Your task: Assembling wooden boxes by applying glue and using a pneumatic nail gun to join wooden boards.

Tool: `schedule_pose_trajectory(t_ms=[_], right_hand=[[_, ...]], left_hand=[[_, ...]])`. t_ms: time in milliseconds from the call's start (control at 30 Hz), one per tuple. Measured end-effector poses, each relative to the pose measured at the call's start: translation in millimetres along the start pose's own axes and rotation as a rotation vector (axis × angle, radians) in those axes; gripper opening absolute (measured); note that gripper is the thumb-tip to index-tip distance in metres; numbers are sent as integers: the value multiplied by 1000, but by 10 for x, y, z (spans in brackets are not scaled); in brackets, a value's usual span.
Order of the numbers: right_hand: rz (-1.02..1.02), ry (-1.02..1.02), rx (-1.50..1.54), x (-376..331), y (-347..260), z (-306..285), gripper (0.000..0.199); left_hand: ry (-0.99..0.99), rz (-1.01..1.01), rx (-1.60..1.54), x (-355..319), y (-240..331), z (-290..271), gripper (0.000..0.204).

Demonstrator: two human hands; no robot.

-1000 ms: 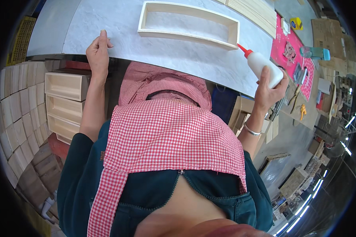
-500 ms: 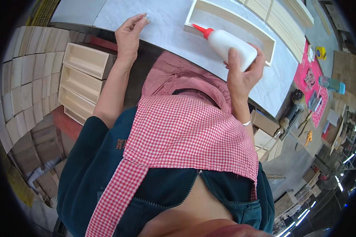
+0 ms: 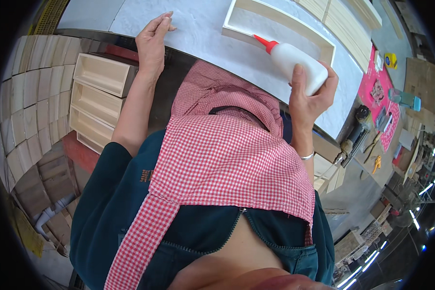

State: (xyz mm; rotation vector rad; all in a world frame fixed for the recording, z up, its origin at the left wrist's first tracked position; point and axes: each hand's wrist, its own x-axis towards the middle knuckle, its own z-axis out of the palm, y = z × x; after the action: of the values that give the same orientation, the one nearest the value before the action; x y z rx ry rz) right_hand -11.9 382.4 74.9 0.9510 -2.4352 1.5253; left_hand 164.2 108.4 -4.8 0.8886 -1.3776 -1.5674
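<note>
My right hand is wrapped round a white squeeze bottle with a red pointed nozzle. The bottle is tilted, its tip pointing to the far left, over the near side of a long, shallow pale wooden box. Whether the tip touches the wood I cannot tell. To the left, my left hand hovers over the table's front edge, apart from the box. Its thumb and fingers are drawn together; anything between them is too small to make out.
The box lies on a marbled white tabletop. Pale wooden strips are stacked beyond it. Several open wooden boxes stand at my left, beside piled wood pieces. A side bench at right carries a pink cloth and an orange tool.
My right hand has shifted right and slightly nearer to me with the bottle, whose tip moved along the box's near side. My left hand has drifted slightly left.
</note>
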Motion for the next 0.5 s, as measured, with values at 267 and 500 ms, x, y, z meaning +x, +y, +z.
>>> schedule_pose_trajectory(t_ms=[267,500], right_hand=[[-3,129,-167,-81,250,-503,47],[121,258,-216,-152,385,-868,46]], left_hand=[[-10,-11,-33,-4,16,33,26],[-4,-19,-1,-4,41,47,27]])
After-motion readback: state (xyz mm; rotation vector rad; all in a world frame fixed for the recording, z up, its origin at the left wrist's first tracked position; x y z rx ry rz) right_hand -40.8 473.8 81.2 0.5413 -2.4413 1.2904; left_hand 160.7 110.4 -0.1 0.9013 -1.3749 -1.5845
